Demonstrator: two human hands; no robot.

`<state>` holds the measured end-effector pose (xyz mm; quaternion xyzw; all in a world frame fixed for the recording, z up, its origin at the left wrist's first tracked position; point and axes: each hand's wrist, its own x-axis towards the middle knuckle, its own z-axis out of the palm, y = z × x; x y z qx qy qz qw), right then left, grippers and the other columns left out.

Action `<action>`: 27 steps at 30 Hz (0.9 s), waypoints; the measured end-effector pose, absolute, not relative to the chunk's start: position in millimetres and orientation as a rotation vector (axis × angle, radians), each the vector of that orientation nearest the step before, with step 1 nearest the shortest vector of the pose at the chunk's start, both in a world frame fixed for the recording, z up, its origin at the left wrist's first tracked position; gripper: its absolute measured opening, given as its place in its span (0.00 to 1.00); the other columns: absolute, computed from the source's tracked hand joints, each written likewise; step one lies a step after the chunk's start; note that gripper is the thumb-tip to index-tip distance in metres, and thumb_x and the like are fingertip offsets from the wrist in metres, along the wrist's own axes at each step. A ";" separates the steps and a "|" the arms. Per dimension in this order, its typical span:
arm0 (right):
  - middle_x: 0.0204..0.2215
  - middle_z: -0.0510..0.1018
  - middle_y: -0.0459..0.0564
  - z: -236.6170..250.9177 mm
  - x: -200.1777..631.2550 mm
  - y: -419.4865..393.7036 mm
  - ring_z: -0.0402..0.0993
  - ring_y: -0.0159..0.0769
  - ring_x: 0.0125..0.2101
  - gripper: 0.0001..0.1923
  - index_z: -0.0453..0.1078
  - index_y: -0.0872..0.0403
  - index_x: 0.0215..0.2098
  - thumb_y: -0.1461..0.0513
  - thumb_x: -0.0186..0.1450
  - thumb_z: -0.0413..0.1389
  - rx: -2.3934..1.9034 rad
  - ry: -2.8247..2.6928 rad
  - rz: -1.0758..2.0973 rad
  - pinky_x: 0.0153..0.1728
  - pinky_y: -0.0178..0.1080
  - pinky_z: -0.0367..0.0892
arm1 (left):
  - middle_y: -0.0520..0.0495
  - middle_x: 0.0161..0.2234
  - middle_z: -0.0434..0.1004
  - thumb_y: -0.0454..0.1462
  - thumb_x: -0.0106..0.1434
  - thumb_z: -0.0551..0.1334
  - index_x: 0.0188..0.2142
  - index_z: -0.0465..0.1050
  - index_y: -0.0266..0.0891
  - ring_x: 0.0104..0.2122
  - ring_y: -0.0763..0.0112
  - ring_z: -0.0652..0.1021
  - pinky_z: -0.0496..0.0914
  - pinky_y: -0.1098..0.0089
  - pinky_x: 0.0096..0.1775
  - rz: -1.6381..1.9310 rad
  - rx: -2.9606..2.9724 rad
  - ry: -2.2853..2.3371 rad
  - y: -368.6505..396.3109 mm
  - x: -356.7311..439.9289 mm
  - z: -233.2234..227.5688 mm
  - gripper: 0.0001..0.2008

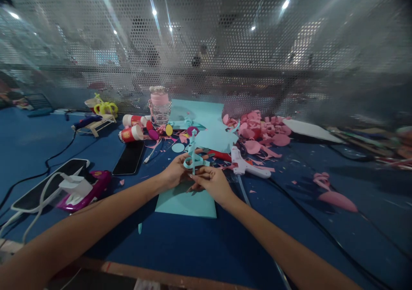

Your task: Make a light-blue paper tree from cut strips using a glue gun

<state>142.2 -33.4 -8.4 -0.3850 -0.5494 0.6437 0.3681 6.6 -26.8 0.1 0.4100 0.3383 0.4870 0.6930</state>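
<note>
Between both hands stands a small light-blue paper craft piece (193, 159), with an upright strip and curled loops. My left hand (176, 170) is closed on it from the left, its fingers reaching behind the loops. The thumb and fingers of my right hand (215, 183) pinch its lower end. Beneath the hands lies a light-blue paper sheet (186, 205) on the blue table. Just beyond the right hand rests a white glue gun (247, 165). A red-handled tool (220, 155) lies behind the fingers, partly hidden.
Pink paper petals (257, 129) are heaped at the back right, near more light-blue paper (198, 110). A clear bottle (160, 110) stands before the perforated metal panel. On the left are a phone (128, 158), paper cups (131, 134) and a power strip (48, 187) with cables.
</note>
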 end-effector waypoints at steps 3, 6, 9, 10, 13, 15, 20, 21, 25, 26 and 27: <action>0.16 0.76 0.46 -7.9 142.9 -33.2 0.74 0.34 0.17 0.17 0.65 0.57 0.23 0.55 0.44 0.64 -0.988 -1.383 1.639 0.21 0.34 0.69 | 0.42 0.44 0.74 0.28 0.47 0.63 0.46 0.67 0.40 0.30 0.67 0.77 0.69 0.77 0.20 1.171 0.922 0.768 -22.2 4.7 -5.5 0.24; 0.19 0.77 0.47 -6.1 145.6 -32.1 0.74 0.34 0.18 0.17 0.66 0.57 0.24 0.55 0.44 0.64 -0.985 -1.354 1.598 0.21 0.35 0.69 | 0.43 0.48 0.70 0.23 0.44 0.61 0.47 0.65 0.40 0.40 0.66 0.75 0.71 0.75 0.30 1.415 0.899 0.805 -11.1 -0.6 -13.8 0.29; 0.21 0.78 0.47 -3.4 149.4 -30.0 0.74 0.32 0.18 0.17 0.68 0.57 0.26 0.55 0.43 0.65 -0.990 -1.296 1.538 0.22 0.34 0.69 | 0.43 0.55 0.62 0.21 0.45 0.58 0.51 0.58 0.42 0.49 0.65 0.70 0.69 0.70 0.42 1.588 0.879 0.864 1.0 -8.2 -21.4 0.33; 0.22 0.78 0.47 -2.7 150.6 -29.2 0.74 0.32 0.19 0.17 0.68 0.57 0.27 0.55 0.43 0.65 -0.986 -1.279 1.528 0.23 0.34 0.70 | 0.42 0.56 0.59 0.21 0.46 0.57 0.51 0.56 0.42 0.50 0.65 0.69 0.68 0.68 0.45 1.617 0.864 0.913 3.8 -10.8 -23.6 0.32; 0.24 0.79 0.48 -1.1 153.6 -27.1 0.74 0.31 0.20 0.17 0.69 0.56 0.28 0.55 0.44 0.64 -0.980 -1.247 1.503 0.23 0.33 0.69 | 0.42 0.55 0.58 0.21 0.46 0.52 0.50 0.56 0.41 0.51 0.65 0.66 0.62 0.61 0.52 1.713 0.961 1.177 4.8 -17.4 -27.7 0.30; 0.25 0.79 0.48 -0.8 154.9 -26.1 0.73 0.31 0.19 0.17 0.68 0.56 0.27 0.55 0.45 0.64 -0.993 -1.220 1.463 0.22 0.33 0.68 | 0.43 0.52 0.58 0.20 0.43 0.51 0.48 0.58 0.40 0.54 0.64 0.61 0.56 0.59 0.55 1.833 1.236 1.410 -1.4 -19.9 -27.0 0.31; 0.25 0.79 0.48 -2.2 157.4 -24.1 0.74 0.31 0.20 0.16 0.67 0.56 0.28 0.55 0.45 0.64 -1.019 -1.162 1.368 0.22 0.33 0.68 | 0.41 0.49 0.55 0.21 0.43 0.49 0.49 0.60 0.38 0.53 0.63 0.58 0.54 0.57 0.55 1.867 1.989 1.545 -28.4 -17.3 -14.8 0.32; 0.24 0.79 0.48 -2.5 157.8 -23.7 0.73 0.31 0.19 0.17 0.68 0.56 0.28 0.55 0.45 0.64 -1.014 -1.156 1.375 0.22 0.33 0.68 | 0.40 0.49 0.55 0.22 0.45 0.50 0.49 0.60 0.38 0.53 0.62 0.59 0.55 0.57 0.55 1.847 2.103 1.510 -33.0 -16.1 -12.6 0.30; 0.25 0.79 0.49 -1.7 157.7 -23.2 0.73 0.32 0.20 0.16 0.69 0.56 0.29 0.55 0.45 0.63 -0.965 -1.187 1.417 0.21 0.34 0.69 | 0.43 0.37 0.66 0.33 0.56 0.53 0.44 0.64 0.36 0.38 0.67 0.69 0.67 0.64 0.40 1.586 2.293 1.264 -43.9 -11.1 -8.3 0.15; 0.26 0.79 0.49 -1.1 157.3 -23.3 0.73 0.32 0.20 0.16 0.69 0.56 0.29 0.55 0.45 0.63 -0.962 -1.195 1.415 0.22 0.34 0.69 | 0.46 0.33 0.68 0.35 0.58 0.53 0.41 0.66 0.36 0.33 0.69 0.70 0.68 0.68 0.35 1.468 2.273 1.255 -45.0 -9.1 -8.0 0.11; 0.25 0.79 0.49 -0.6 156.9 -23.4 0.73 0.32 0.20 0.16 0.69 0.56 0.29 0.55 0.45 0.63 -0.966 -1.201 1.405 0.21 0.34 0.68 | 0.47 0.30 0.70 0.36 0.59 0.52 0.38 0.68 0.37 0.30 0.70 0.71 0.68 0.70 0.32 1.362 2.235 1.281 -45.5 -6.7 -7.7 0.10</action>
